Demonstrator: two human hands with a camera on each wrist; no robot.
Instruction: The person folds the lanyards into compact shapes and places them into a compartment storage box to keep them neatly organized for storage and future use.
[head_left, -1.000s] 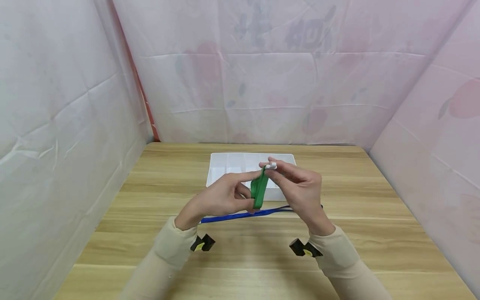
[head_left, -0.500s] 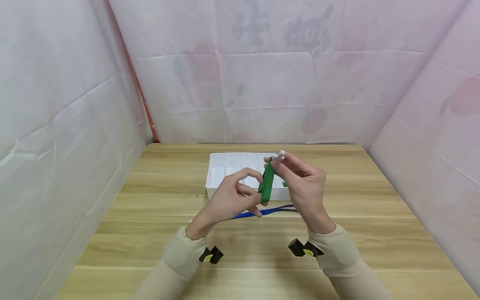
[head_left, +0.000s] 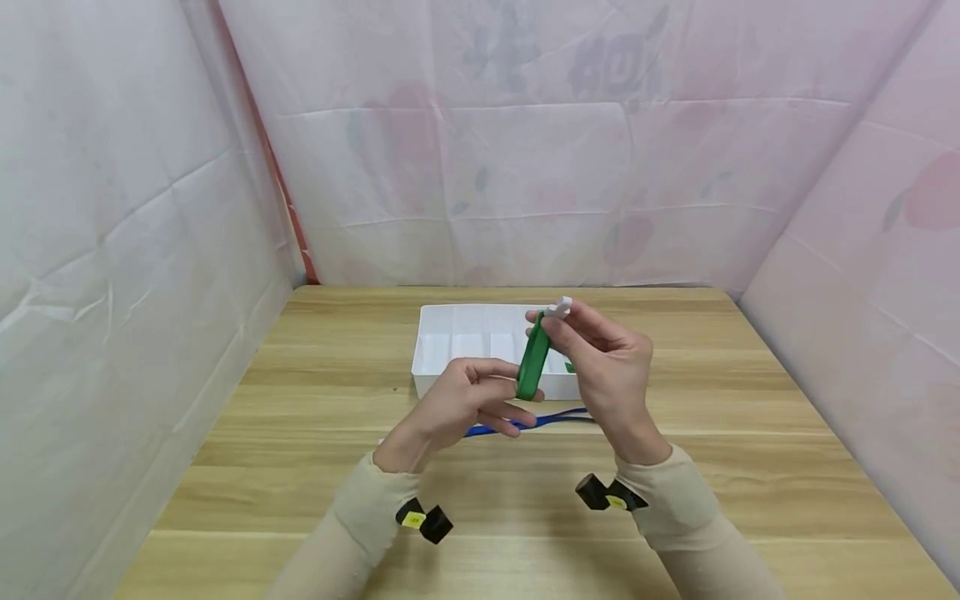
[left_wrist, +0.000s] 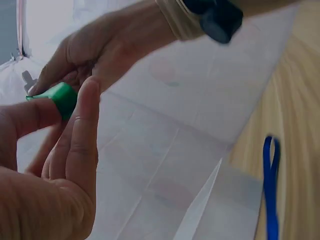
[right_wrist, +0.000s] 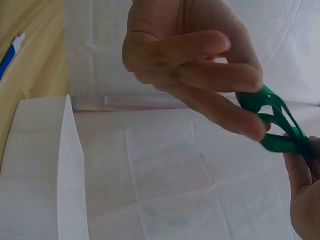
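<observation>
Green strap (head_left: 533, 367) held upright mid-air above counter (head_left: 300, 467) centre. Right hand (head_left: 607, 375) pinching top end at white clip (head_left: 558, 307), left hand (head_left: 465, 404) pinching bottom end. Likely light, floppy, slippery; best gripped at ends. White tray (head_left: 450, 342) behind.

wooden table (head_left: 315, 467) with pale grain, filling the lower half of the head view. white compartment tray (head_left: 465, 343) at centre frame, toward the table's far edge, its dividers visible at the left end. blue strap (head_left: 558, 417) lying flat on the table just below the tray, running left to right; seen again at the lower right of the left wrist view (left_wrist: 271, 190). pink-white creased cloth backdrop (head_left: 525, 167) with faint floral print, closing the upper frame and both sides.
</observation>
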